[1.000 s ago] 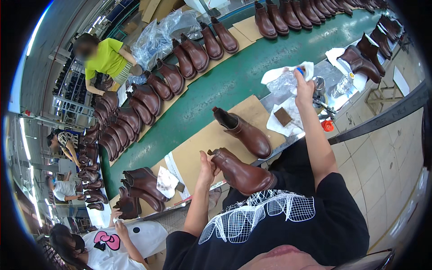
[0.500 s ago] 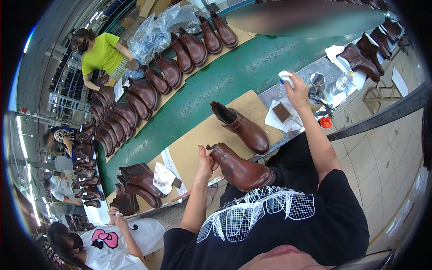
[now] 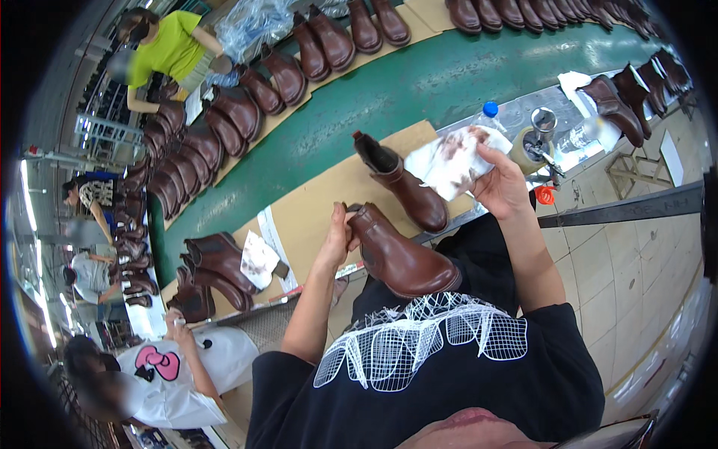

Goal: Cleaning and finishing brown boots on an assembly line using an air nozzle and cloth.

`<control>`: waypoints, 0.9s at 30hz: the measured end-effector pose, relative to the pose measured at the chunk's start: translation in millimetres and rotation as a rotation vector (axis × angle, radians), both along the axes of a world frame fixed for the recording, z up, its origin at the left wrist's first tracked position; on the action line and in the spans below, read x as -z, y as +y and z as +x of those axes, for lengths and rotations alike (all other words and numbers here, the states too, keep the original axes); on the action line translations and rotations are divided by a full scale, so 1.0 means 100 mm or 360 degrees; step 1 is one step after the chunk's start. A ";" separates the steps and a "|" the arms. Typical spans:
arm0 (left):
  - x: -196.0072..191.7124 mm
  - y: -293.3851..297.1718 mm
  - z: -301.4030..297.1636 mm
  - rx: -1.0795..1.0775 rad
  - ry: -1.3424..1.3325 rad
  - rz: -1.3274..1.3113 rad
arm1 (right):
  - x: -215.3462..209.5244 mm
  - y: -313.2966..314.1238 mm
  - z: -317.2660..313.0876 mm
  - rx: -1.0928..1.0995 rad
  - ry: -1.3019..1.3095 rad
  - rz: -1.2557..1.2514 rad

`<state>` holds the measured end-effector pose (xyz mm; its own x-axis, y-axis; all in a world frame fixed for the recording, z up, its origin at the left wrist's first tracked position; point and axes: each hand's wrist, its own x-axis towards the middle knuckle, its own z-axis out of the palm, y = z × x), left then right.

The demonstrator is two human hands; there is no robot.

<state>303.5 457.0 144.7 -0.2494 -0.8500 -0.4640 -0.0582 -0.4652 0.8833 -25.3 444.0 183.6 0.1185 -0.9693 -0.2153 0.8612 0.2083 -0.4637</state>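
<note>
My left hand (image 3: 341, 238) is closed on the shaft of a brown leather ankle boot (image 3: 400, 258), whose toe points right, close against my black shirt. My right hand (image 3: 501, 183) grips a white cloth (image 3: 460, 157) with dark reddish-brown stains, spread out and hanging from my fingers. A second brown boot (image 3: 411, 191) stands on the cardboard (image 3: 314, 217) beyond the first, and the cloth partly covers the view beside it. A clear bottle with a blue cap (image 3: 490, 110) stands behind the cloth.
A round pot (image 3: 527, 150) with a metal cup, and an orange cap (image 3: 545, 196), are at the right. Rows of brown boots (image 3: 224, 123) line the far side of the green table (image 3: 359, 112). A co-worker in white (image 3: 187, 367) sits at my left; another in yellow-green (image 3: 168, 52) stands opposite.
My right hand has let go of a small white-and-blue thing and taken up the stained cloth, moving it toward the boots. The brown block on that cloth is out of sight. The view has shifted.
</note>
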 end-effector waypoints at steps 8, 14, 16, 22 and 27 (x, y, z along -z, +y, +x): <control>-0.07 -0.06 -0.06 0.0144 -0.0135 -0.0020 | 0.27 0.24 0.53 -0.0303 0.1401 -0.0624; -0.44 -0.03 -0.32 0.0232 -0.0194 -0.0365 | 0.29 0.11 0.70 -0.0335 0.1188 -0.0661; -0.46 -0.05 -0.35 0.0315 -0.0201 -0.0450 | 0.32 0.04 0.71 -0.0375 0.1103 -0.0679; -0.38 -0.10 -0.42 0.0329 -0.0163 -0.0358 | 0.18 -0.10 0.55 -0.0616 0.0995 -0.0516; -0.32 -0.12 -0.39 0.0296 -0.0009 -0.0227 | 0.16 -0.02 0.49 -0.0721 0.0912 -0.0501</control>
<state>264.5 444.8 176.4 -0.4055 -0.8468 -0.3441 -0.1364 -0.3162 0.9388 23.6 441.5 167.4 0.4694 -0.8788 -0.0862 0.3333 0.2667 -0.9043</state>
